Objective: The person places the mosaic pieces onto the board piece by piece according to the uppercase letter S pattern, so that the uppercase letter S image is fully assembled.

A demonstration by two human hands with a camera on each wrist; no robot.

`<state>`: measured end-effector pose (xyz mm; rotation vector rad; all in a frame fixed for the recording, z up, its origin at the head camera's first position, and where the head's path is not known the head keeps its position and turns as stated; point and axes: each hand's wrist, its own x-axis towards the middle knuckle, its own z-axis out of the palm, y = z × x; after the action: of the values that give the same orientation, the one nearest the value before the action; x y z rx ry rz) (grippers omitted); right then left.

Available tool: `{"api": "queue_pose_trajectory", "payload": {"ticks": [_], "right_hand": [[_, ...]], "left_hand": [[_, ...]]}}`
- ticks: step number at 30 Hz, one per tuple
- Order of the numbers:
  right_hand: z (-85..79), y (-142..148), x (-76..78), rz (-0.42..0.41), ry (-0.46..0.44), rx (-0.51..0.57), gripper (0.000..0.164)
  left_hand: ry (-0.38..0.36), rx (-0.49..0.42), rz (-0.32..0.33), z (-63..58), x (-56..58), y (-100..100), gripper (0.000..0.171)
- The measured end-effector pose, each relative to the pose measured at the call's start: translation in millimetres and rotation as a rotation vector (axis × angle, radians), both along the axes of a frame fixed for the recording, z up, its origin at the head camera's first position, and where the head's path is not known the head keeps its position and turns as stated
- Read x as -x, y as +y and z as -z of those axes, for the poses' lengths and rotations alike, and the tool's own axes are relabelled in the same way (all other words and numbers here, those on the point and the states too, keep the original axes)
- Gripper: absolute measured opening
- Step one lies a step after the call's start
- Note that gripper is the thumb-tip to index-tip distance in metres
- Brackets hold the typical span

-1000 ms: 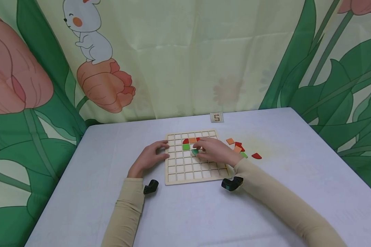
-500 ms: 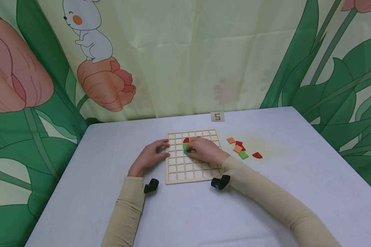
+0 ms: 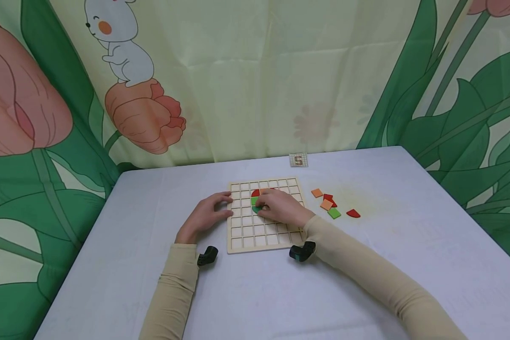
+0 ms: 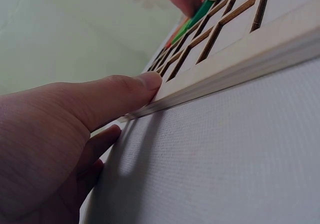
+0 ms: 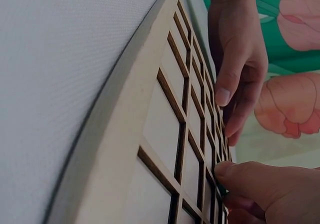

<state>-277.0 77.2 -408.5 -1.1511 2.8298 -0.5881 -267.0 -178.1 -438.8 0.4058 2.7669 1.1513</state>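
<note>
Two hands are at the gridded board, and the right hand is the nearer one to the dark green piece. Its thumb and finger pinch this piece over the grid. From the palm, the piece lies to the left, just on the person's side of the light green square. Fingers cover its long axis; whether it sits flat in a cell, which I think decides the next move, I cannot tell. The left hand, thumb and fingers apart, touches the board's left edge.
</note>
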Motion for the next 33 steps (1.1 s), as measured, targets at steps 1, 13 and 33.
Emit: {"api": "queue_pose_trajectory", "payload": {"ticks": [1,13,33], "right_hand": [[0.1,0.0,0.0,-0.001,0.001,0.0,0.014],[1.5,0.5,0.2,0.016,-0.008,-0.013,0.018],[2.6,0.4,-1.0,0.002,0.007,0.015,0.014]], "left_hand": [[-0.003,0.0,-0.003,-0.3,-0.2,0.2,0.041],[-0.007,-0.008,-0.004,-0.1,-0.6,0.9,0.04],[-0.008,-0.008,-0.009,0.1,-0.3,1.5,0.04]]}}
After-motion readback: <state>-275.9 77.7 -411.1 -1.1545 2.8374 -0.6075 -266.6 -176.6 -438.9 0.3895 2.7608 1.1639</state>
